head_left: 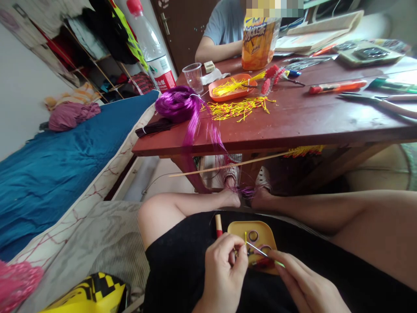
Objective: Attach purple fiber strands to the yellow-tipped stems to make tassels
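My left hand is above my lap, its thumb and forefinger pinching a short yellow strand that stands upright. From the right, my right hand grips a thin metal tool with a green end; its tip meets or nearly meets the strand, and the exact kind of tool does not show. Beneath both hands a yellow tray rests on my lap, with scissors and small dark items partly hidden. A wooden stick with a red part pokes out behind my left hand.
Ahead stands a red table bearing a purple thread bundle, yellow strands, an orange tray, pliers and bottles. Behind it sits another person. A thin stick juts below the table edge. Left is a bed.
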`<state>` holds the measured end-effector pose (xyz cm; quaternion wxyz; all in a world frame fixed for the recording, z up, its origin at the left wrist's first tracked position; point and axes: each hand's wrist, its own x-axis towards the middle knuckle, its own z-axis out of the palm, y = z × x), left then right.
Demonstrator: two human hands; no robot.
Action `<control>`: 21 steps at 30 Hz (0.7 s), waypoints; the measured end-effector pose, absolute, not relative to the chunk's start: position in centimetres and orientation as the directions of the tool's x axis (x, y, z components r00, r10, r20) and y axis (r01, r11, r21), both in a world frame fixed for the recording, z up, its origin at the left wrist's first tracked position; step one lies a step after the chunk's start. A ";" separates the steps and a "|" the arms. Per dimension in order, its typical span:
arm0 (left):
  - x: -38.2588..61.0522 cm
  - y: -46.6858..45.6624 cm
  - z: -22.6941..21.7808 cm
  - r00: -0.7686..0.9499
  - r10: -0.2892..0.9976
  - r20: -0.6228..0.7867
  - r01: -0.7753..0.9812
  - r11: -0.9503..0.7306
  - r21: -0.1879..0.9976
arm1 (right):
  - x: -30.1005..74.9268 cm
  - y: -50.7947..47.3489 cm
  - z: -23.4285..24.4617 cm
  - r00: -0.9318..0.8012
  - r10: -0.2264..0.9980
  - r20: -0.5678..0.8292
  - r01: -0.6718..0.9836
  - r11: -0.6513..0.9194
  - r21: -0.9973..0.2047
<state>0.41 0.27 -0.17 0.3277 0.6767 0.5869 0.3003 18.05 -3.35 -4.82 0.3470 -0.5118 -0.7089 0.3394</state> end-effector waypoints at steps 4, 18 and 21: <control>1.1 -0.2 -0.6 0.199 0.979 0.048 0.605 -0.161 0.780 | 16.5 -3.1 -4.2 -0.122 0.987 -0.106 0.096 -0.095 -0.991; -4.2 3.8 -3.0 -0.123 0.957 -0.263 0.879 0.228 0.419 | 20.3 0.3 -1.0 0.243 0.872 -0.424 -0.228 -0.373 -0.899; -3.3 5.3 -6.8 -0.139 0.914 -0.381 0.882 0.290 0.373 | 20.4 0.6 -0.4 0.213 0.874 -0.437 -0.274 -0.376 -0.885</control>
